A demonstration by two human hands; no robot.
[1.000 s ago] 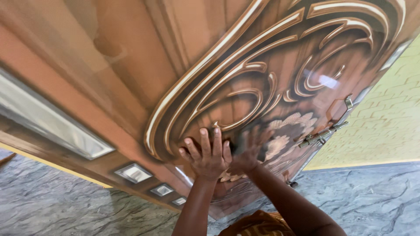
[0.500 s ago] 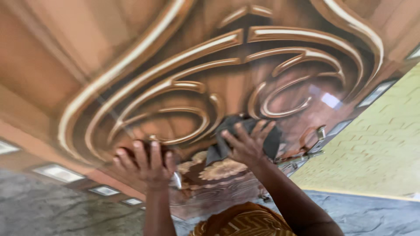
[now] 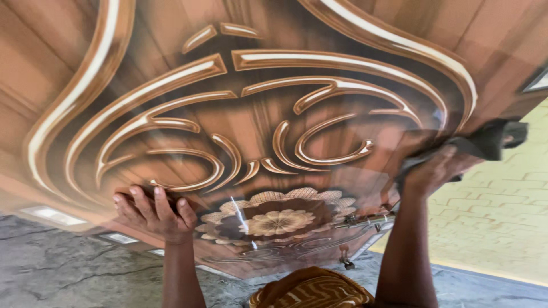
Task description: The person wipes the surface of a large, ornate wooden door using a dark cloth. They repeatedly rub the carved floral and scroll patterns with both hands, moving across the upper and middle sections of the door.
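Grey marbled stone floor [image 3: 68,268] (veined); pale yellow-green brick-patterned wall [image 3: 502,217] at right, daylit.

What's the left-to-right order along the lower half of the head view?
Small square inset panel → left hand flat on the door → flower medallion → metal latch → right hand → dark cloth under it → yellow-green brick wall.

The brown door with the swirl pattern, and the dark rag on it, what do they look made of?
The brown door with cream swirls looks like glossy laminate or lacquered wood: wood-grain look, window glare on it. Which one, I cannot tell. The dark rag under the right hand looks like soft cloth, crumpled and matte.
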